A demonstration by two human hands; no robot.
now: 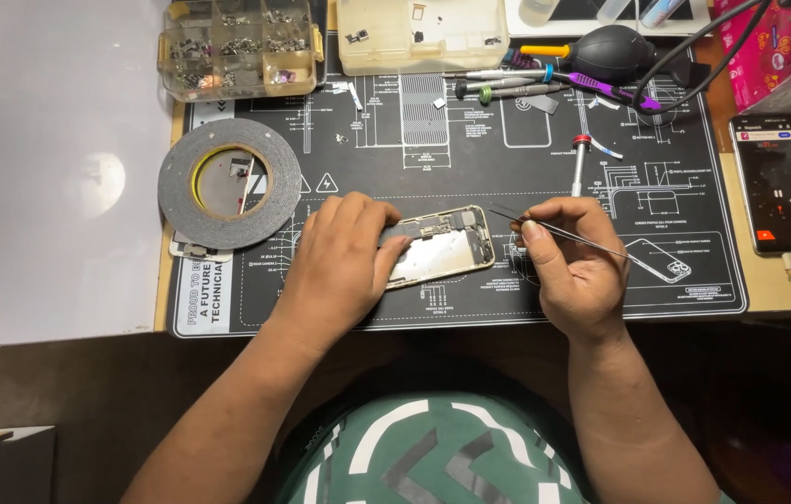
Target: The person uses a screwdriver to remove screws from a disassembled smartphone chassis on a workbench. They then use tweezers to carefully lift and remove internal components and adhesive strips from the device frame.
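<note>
From the head camera, the left hand point(344, 257) lay closed over the opened phone chassis point(442, 245) on the black repair mat point(470, 149), steadying it. The right hand point(575, 266) pinched tweezers point(545, 228), tips just beside the chassis edge; judged mid-disassembly, needing fine placement.

A tape roll point(229, 183), parts box point(239, 47), dust blower point(612, 51) and phone point(775, 184) lie around the mat point(694, 271).

Bright overhead light, sharp focus, glare spot on the white board point(101, 182).
</note>
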